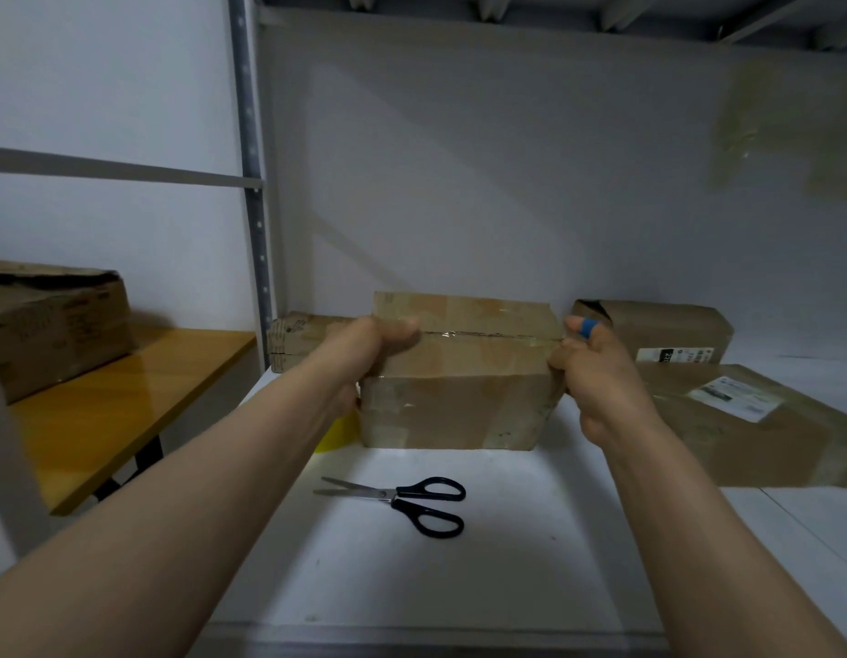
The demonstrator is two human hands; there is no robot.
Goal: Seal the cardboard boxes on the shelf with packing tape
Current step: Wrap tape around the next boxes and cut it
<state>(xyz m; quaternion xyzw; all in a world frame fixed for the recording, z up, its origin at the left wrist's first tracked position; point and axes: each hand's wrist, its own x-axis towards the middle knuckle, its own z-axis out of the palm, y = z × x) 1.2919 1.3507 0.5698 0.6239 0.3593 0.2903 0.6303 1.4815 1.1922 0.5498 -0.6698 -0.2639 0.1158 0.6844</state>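
Note:
A brown cardboard box [464, 372] stands in the middle of the white shelf [459, 562], clear tape glinting along its top seam. My left hand [364, 353] grips its left end, the thumb lying on the top by the seam. My right hand [592, 372] grips the right end, a blue band on one finger. A yellow tape roll [334, 434] peeks out at the box's lower left, mostly hidden behind my left wrist. Black-handled scissors [402, 503] lie in front of the box.
A small box [298, 344] sits behind to the left. Two more boxes with labels, one at the back right [668, 330] and a large flat one [768, 429], lie to the right. Beyond the shelf post, a worn box [51, 325] rests on a yellow table [127, 401].

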